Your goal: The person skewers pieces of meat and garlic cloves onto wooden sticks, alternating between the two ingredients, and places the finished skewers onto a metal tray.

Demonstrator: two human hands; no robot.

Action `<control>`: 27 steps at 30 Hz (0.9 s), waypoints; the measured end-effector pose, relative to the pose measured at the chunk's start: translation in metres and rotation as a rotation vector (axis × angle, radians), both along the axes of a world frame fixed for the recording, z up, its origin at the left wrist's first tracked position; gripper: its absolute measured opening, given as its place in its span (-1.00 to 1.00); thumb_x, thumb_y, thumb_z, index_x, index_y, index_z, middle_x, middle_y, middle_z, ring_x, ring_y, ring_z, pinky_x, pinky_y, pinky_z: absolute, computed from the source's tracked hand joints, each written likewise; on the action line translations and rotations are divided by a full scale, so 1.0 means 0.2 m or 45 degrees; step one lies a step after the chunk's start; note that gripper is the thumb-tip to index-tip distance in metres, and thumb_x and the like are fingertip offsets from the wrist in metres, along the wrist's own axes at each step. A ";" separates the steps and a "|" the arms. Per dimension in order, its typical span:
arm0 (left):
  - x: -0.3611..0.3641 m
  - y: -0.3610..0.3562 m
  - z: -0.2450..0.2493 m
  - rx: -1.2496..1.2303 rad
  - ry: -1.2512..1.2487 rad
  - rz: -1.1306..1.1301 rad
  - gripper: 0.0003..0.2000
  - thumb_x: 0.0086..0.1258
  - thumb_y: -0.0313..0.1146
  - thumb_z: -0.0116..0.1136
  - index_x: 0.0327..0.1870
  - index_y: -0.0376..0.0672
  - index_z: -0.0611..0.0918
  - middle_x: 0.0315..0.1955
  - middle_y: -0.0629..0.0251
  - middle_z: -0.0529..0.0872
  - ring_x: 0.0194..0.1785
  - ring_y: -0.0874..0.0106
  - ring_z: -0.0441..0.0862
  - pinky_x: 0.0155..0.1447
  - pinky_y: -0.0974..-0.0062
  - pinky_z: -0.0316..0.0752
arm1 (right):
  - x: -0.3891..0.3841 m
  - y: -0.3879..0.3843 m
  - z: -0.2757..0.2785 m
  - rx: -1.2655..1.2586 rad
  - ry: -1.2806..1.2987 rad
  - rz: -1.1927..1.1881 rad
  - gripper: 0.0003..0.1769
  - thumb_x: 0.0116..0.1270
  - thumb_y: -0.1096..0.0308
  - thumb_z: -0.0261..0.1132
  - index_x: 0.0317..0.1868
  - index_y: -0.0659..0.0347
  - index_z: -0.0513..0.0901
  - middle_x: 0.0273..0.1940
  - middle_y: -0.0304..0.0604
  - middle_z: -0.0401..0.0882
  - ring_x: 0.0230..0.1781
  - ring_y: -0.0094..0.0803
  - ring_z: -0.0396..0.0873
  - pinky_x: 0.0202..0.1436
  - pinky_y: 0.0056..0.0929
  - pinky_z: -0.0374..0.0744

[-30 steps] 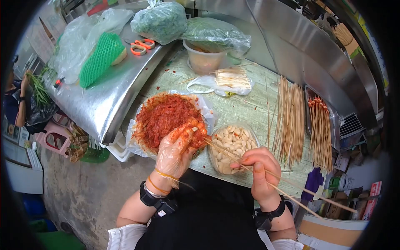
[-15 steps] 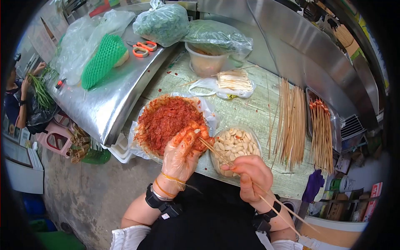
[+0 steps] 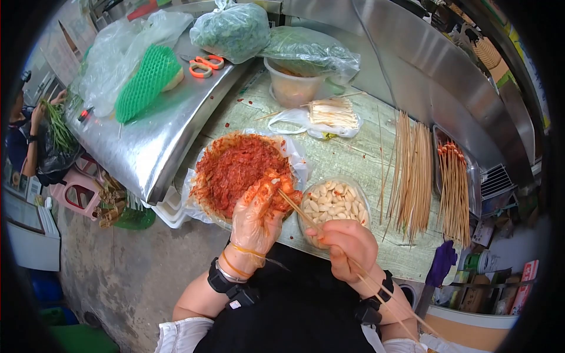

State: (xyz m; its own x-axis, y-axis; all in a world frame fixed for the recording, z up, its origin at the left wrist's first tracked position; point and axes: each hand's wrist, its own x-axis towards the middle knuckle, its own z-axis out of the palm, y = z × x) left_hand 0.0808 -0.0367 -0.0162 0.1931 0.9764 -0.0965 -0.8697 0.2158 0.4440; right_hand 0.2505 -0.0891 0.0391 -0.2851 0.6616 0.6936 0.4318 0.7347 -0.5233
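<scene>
My left hand [image 3: 254, 222], in a clear plastic glove smeared red and banded at the wrist, is closed on a piece of red-coated meat [image 3: 274, 183]. It hangs over the near right side of a bag-lined bowl of red marinated meat [image 3: 232, 167]. Two or so thin bamboo skewers [image 3: 292, 203] run from my bare right hand [image 3: 351, 246] to the meat at my left fingers. How deep the tips go is hidden. That right hand is closed round the skewers, above the near edge of a container of peeled garlic cloves [image 3: 332, 203].
Bare skewers [image 3: 410, 176] lie in rows on the right, beside a tray of loaded skewers [image 3: 453, 182]. Behind are small sticks [image 3: 332, 113] on a bag and a plastic tub [image 3: 293, 88]. Orange scissors [image 3: 203, 66] rest on the steel counter [image 3: 159, 141]. Another person [image 3: 26, 135] holds greens at far left.
My right hand has shifted slightly left and its grip on the skewers has turned a little. The skewer tips sit slightly further left at the meat. My left hand has barely moved.
</scene>
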 end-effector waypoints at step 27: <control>-0.02 0.04 -0.03 0.139 0.357 0.231 -0.76 0.43 -0.48 -0.01 0.05 -0.35 0.50 -0.10 0.19 0.63 -0.06 0.40 0.61 0.01 0.49 0.55 | -0.22 0.15 -0.09 -0.033 -0.085 -0.084 -0.88 0.18 0.55 0.27 -0.25 0.29 0.58 -0.24 -0.06 0.56 -0.38 -0.27 0.60 -0.37 -0.47 0.58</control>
State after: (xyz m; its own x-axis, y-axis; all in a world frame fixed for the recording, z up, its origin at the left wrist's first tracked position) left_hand 0.0769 -0.0297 -0.0229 -0.0034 0.9999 -0.0143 -0.7306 0.0072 0.6827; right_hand 0.2063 -0.0601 0.0220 -0.2855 0.6978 0.6570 0.5133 0.6902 -0.5100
